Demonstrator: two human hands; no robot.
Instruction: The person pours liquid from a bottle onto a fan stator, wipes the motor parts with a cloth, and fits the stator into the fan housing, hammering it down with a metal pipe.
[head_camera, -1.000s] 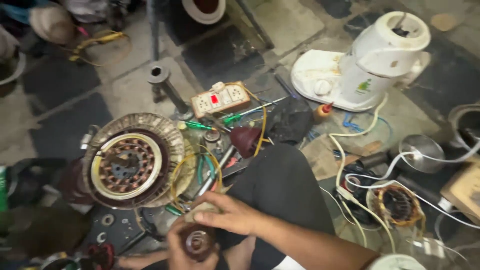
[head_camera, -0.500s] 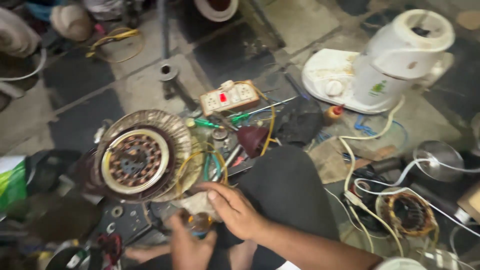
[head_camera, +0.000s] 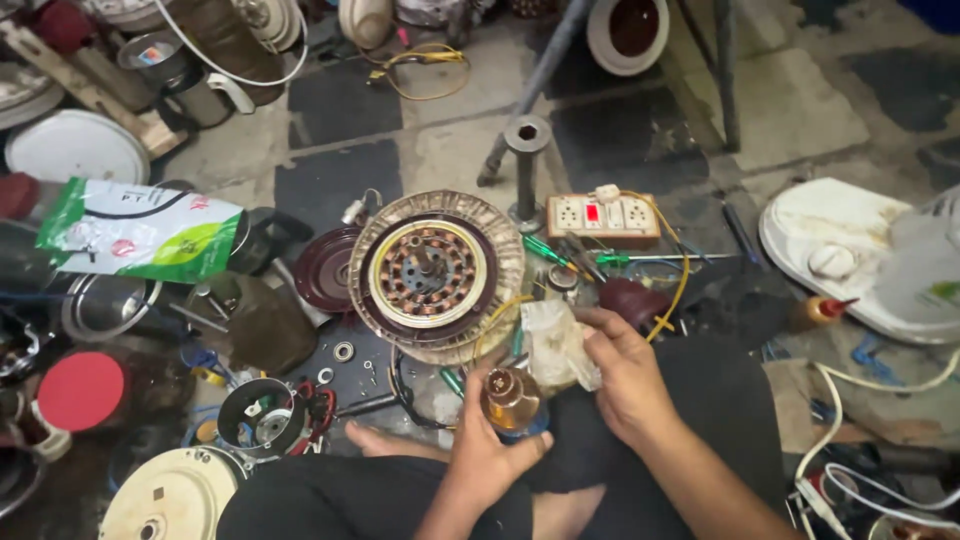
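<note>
The left hand (head_camera: 487, 450) is gripping a small round copper-coloured motor part (head_camera: 510, 397) from below, fingers curled around its near side, holding it above the person's dark-clothed lap near the bottom centre of the scene. The right hand (head_camera: 628, 372) is closing on a crumpled clear plastic bag (head_camera: 556, 343), pinching it just to the right of the copper part, the two nearly touching. Just beyond the hands, a large round fan motor with a silver ribbed rim and copper windings (head_camera: 435, 272) is lying flat on the tiled floor. To its far right a beige switch and socket board (head_camera: 592, 215) is sitting beside a grey metal pipe stand (head_camera: 527, 165). A green-handled screwdriver (head_camera: 545, 250) is lying between them
</note>
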